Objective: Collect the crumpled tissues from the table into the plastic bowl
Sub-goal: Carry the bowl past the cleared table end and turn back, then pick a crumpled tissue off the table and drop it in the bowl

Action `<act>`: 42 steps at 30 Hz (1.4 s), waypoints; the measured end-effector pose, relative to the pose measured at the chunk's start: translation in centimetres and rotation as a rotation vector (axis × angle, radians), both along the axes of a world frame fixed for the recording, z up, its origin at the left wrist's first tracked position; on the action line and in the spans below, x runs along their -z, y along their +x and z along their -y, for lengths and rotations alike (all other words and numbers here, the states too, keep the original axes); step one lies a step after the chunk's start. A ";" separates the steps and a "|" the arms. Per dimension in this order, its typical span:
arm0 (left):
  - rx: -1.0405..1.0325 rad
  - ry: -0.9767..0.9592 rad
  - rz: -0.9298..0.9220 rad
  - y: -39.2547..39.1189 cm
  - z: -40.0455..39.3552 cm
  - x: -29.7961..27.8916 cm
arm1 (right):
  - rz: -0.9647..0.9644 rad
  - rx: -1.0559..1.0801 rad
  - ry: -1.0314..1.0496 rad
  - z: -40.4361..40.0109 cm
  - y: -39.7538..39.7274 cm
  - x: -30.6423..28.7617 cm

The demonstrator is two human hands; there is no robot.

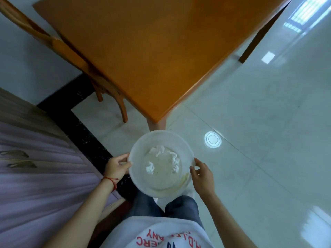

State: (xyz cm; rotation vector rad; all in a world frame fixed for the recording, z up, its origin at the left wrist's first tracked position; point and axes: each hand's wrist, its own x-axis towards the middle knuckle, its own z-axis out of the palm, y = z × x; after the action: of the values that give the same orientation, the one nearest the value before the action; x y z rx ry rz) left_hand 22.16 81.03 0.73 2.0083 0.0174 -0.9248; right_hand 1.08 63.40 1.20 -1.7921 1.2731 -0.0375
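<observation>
Item: plastic bowl [162, 188] — I see my left hand [116, 167] and right hand [203, 178] clamped on its rim, off the table [152, 51]. Contents: crumpled tissues [157, 150]. Table bare; collection looks complete.

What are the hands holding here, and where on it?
Both hold the bowl by its rim: left hand on the left edge, right hand on the right edge. Tissues lie inside.
</observation>
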 end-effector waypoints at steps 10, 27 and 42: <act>0.299 0.008 0.033 -7.4 13.2 -0.2 | 0.045 0.322 -0.002 7.1 -11.4 -1.1; 0.627 -0.046 0.073 -12.8 35.9 -1.7 | 0.143 0.725 -0.044 21.3 -19.1 -3.0; 0.762 -0.121 0.064 -9.3 60.8 -3.9 | 0.133 0.863 -0.135 42.3 -15.8 -4.4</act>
State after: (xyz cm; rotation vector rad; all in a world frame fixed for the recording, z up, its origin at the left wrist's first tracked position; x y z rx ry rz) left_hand 12.83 20.22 4.67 1.9390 -0.8679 -1.2793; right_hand -14.68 21.11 5.57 -1.1937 1.8786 -0.7215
